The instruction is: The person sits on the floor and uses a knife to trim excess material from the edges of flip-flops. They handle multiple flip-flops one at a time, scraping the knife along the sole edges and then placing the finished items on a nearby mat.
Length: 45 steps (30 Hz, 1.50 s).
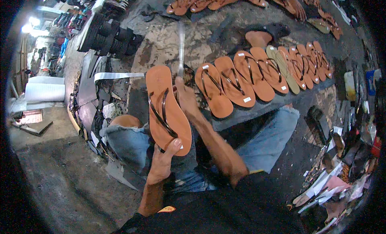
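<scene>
Upright in front of me stands a tan flip-flop (169, 119) with a dark glossy V-strap. My left hand (161, 163) grips its lower end, thumb on the footbed near the strap's toe post and a small white sticker. Close by its right edge is my right hand (186, 98), its fingers closed and partly hidden behind the sole. A long, thin silvery tool (181, 47) points away from that hand, smeared by motion, so its kind is unclear. Level with the sole's upper end, a white strip (118, 76) runs off to the left.
Several tan flip-flops (244, 83) lie in a row on the right, with one olive sole (283, 69) among them. More sandals (213, 2) lie at the far edge. Dark stacked pieces (108, 35) stand far left, near an open notebook (45, 89). Scraps (329, 189) litter the lower right.
</scene>
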Each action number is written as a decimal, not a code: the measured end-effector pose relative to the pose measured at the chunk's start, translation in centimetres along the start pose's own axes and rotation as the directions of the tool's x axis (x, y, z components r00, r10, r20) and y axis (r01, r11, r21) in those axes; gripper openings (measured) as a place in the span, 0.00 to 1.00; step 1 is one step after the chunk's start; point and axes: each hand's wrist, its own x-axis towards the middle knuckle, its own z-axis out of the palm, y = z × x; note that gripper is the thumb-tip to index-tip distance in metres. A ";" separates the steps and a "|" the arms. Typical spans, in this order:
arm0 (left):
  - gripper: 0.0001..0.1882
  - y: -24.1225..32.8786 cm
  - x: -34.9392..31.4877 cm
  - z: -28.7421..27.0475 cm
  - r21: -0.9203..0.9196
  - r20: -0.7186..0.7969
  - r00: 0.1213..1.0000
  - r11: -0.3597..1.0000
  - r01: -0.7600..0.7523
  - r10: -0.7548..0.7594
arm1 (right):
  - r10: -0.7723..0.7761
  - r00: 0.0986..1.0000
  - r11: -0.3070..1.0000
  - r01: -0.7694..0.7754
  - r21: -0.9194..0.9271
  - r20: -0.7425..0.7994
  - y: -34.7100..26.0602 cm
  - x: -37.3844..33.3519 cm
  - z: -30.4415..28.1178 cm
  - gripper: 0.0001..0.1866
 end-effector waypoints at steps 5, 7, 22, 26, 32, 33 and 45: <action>0.27 -1.2 -2.1 -1.1 0.634 0.197 0.971 0.738 -0.233 0.138 | -0.446 0.894 0.892 0.439 -0.106 -0.054 -8.4 -9.1 0.6 0.23; 0.27 1.3 -2.2 0.8 0.206 0.165 0.877 0.854 -0.478 0.451 | -0.436 0.900 0.877 0.423 -0.230 -0.006 -10.4 -12.9 -0.5 0.19; 0.21 4.5 -2.9 -3.5 -0.202 0.260 0.951 0.973 -0.115 0.167 | -0.395 0.915 0.432 0.264 -0.862 0.083 1.9 -35.0 -7.6 0.09; 0.23 3.5 -3.1 -2.0 -0.092 0.249 0.936 0.968 -0.233 0.249 | -0.322 0.946 0.425 0.109 -0.899 -0.038 -0.2 -32.6 -8.5 0.13; 0.23 4.2 -3.1 -2.2 0.075 0.309 0.919 0.958 -0.279 0.243 | -0.071 0.958 0.255 0.286 -0.924 0.277 -12.7 -24.2 -6.2 0.19; 0.23 4.0 -2.8 -2.2 0.093 0.323 0.917 0.957 -0.275 0.233 | -0.026 0.948 0.268 0.314 -0.911 0.319 -13.9 -23.4 -6.3 0.20; 0.20 6.8 0.3 -2.1 0.024 0.371 0.907 0.975 -0.221 0.197 | -0.403 0.877 0.872 0.282 -0.400 -0.261 -10.0 -16.9 -13.7 0.20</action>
